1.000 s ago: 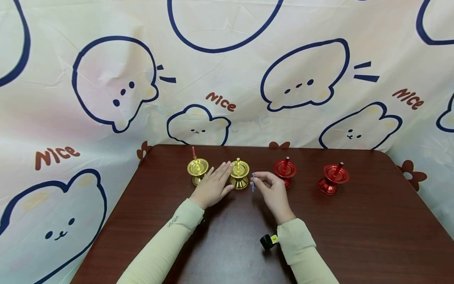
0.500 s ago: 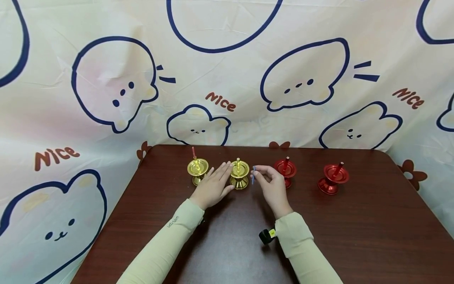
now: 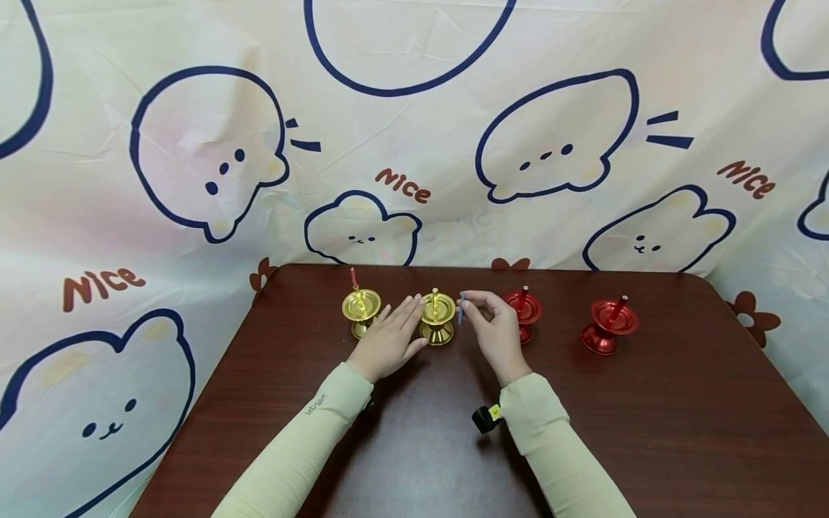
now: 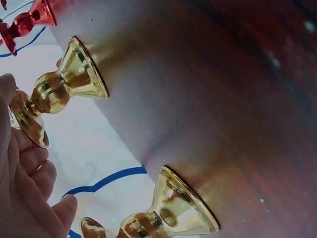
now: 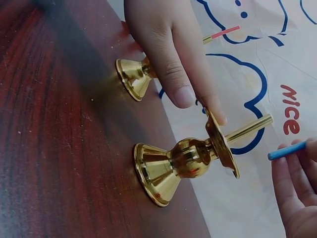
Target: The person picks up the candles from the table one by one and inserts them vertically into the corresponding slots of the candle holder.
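My right hand (image 3: 497, 337) pinches a thin blue candle (image 5: 287, 150), held roughly upright just to the right of the middle gold candle holder (image 3: 437, 333). In the right wrist view, the candle's lower end is apart from that holder's hollow central tube (image 5: 250, 129). My left hand (image 3: 387, 344) lies with extended fingers between the two gold holders, its fingertips touching the dish rim of the middle one. At the far left, another gold candle holder (image 3: 360, 308) carries a slim red candle (image 3: 354, 278), part of its base hidden behind the left hand.
Two red candle holders (image 3: 609, 328) stand to the right, the nearer one (image 3: 523, 309) partly behind my right hand. They share a dark brown table (image 3: 680, 410). Behind the table hangs a pale cloth (image 3: 453, 137) with cartoon outlines. Black wrist cameras sit at the cuffs.
My right hand has moved up and slightly forward with the blue candle, raising it beside the middle gold holder's dish. The left hand and all the holders stay in place.
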Action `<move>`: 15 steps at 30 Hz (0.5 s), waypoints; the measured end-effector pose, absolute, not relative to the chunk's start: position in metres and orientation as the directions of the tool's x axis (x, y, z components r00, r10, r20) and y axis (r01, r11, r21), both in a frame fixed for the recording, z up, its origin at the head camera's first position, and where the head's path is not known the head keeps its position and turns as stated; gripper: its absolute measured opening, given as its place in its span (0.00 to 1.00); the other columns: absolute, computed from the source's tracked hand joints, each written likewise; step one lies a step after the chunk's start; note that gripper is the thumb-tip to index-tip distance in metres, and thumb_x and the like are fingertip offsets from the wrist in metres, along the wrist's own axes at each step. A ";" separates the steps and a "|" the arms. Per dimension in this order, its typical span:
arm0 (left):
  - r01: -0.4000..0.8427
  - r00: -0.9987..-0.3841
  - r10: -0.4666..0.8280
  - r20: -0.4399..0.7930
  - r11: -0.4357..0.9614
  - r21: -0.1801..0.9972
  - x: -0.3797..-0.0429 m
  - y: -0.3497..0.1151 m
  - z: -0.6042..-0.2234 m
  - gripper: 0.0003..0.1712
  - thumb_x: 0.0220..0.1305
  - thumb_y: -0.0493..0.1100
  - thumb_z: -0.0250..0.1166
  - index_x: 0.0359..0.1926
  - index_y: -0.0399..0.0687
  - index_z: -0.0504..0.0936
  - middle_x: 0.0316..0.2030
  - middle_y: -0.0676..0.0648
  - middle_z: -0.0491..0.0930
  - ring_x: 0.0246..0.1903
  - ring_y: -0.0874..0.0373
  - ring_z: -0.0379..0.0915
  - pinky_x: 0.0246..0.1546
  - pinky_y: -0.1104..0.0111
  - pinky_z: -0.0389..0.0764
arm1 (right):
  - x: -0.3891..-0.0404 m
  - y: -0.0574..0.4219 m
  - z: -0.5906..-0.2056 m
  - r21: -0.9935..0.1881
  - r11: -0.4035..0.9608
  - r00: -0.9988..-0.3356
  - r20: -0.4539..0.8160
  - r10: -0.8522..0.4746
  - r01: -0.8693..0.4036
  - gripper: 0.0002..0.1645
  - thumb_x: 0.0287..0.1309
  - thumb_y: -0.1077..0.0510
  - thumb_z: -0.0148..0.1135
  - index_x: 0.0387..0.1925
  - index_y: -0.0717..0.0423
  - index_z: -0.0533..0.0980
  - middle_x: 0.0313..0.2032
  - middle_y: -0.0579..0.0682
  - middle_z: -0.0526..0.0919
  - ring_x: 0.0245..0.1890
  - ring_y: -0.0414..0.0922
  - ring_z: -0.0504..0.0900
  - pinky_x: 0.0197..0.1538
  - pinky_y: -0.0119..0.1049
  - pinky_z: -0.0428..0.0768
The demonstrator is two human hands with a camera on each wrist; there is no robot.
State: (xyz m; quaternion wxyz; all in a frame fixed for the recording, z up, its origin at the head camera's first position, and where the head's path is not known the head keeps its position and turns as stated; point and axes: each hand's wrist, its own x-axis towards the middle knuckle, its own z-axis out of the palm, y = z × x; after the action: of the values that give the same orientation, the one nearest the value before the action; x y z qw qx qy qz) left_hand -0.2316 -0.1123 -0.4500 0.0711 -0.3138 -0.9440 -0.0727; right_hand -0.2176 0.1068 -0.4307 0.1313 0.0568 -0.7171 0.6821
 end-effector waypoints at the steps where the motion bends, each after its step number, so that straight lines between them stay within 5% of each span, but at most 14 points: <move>1: 0.600 -0.796 0.580 0.173 0.795 0.093 -0.232 -0.112 -0.450 0.40 0.78 0.56 0.54 0.79 0.40 0.54 0.78 0.41 0.55 0.77 0.49 0.48 0.73 0.46 0.56 | -0.219 0.107 -0.430 -0.962 0.068 -0.958 0.270 0.098 -0.264 0.11 0.69 0.63 0.63 0.50 0.63 0.82 0.46 0.63 0.87 0.42 0.47 0.88 0.50 0.45 0.85; 10: 0.590 -0.805 0.576 0.144 0.803 0.087 -0.233 -0.112 -0.450 0.40 0.78 0.56 0.53 0.79 0.41 0.53 0.78 0.42 0.53 0.78 0.50 0.47 0.75 0.49 0.53 | -0.216 0.101 -0.409 -0.956 0.098 -0.956 0.284 0.075 -0.276 0.13 0.69 0.65 0.62 0.51 0.67 0.81 0.47 0.65 0.86 0.46 0.60 0.85 0.52 0.49 0.84; 15: 0.586 -0.808 0.572 0.137 0.806 0.089 -0.234 -0.111 -0.449 0.40 0.78 0.56 0.54 0.79 0.41 0.54 0.78 0.42 0.53 0.78 0.50 0.47 0.75 0.48 0.54 | -0.212 0.098 -0.393 -0.950 0.130 -0.954 0.292 0.063 -0.282 0.12 0.69 0.68 0.61 0.51 0.70 0.80 0.46 0.66 0.85 0.45 0.61 0.85 0.51 0.42 0.85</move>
State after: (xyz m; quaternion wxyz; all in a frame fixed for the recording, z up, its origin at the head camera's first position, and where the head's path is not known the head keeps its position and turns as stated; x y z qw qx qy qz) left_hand -0.2336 -0.1112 -0.4495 0.0517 -0.3051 -0.9488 -0.0635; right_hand -0.2118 0.0981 -0.3926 0.1319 0.0739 -0.7401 0.6553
